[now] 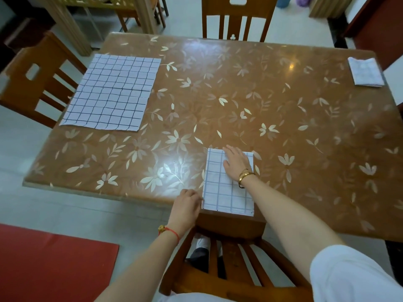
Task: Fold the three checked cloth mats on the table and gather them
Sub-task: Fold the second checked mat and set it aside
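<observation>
A brown table (218, 88) with a glossy top patterned in pale leaves and flowers fills most of the room here, and ceiling light glares off it in two spots. A wooden chair (236, 20) with a slatted back stands at the far side, another chair (37, 81) is tucked in at the left, and a third chair (237, 258) sits at the near edge. A red mat (50, 262) lies on the pale tiled floor (65, 205) at the lower left.
</observation>
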